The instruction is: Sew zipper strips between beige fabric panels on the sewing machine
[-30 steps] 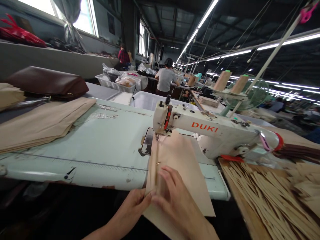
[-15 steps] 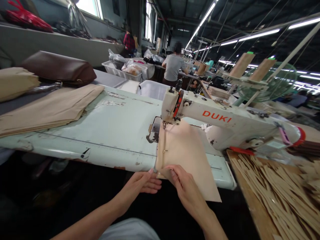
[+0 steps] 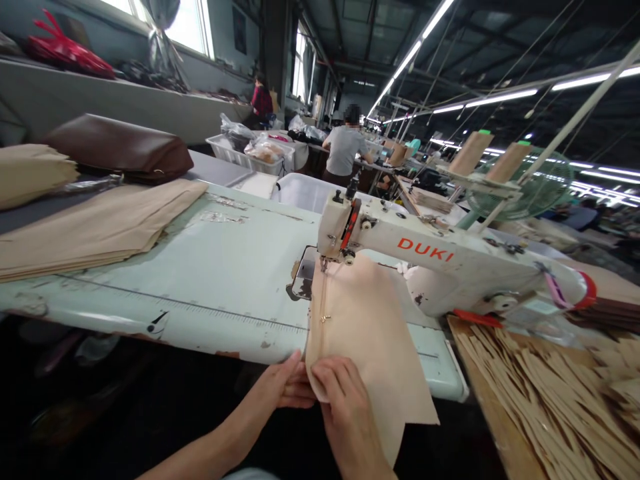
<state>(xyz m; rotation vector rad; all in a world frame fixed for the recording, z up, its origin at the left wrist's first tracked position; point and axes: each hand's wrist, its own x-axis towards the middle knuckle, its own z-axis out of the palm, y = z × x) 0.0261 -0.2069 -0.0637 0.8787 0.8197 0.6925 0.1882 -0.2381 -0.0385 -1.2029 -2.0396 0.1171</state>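
Note:
A beige panel (image 3: 373, 320) lies under the needle and presser foot of a white sewing machine (image 3: 380, 233). Along its left side runs a zipper (image 3: 321, 300) with a small metal pull. My right hand (image 3: 347, 407) is closed on the panel's near left edge, fingers curled over the material and bending it up. Beside that edge, just off the table front, is my left hand (image 3: 285, 385). Its fingers are stretched out, with the tips touching or slightly behind the panel's edge. The panel's near right corner hangs past the table edge.
Stacked beige pieces (image 3: 100, 223) lie on the table's left, with a brown bag-like piece (image 3: 120, 147) behind. Many beige strips (image 3: 530, 400) cover a board at right. Thread cones (image 3: 471, 152) stand behind the machine. A person in grey (image 3: 345, 150) works further off.
My right hand has shifted toward me and taken a fuller hold on the panel's near edge. My left hand has come against that edge. The view has tilted slightly.

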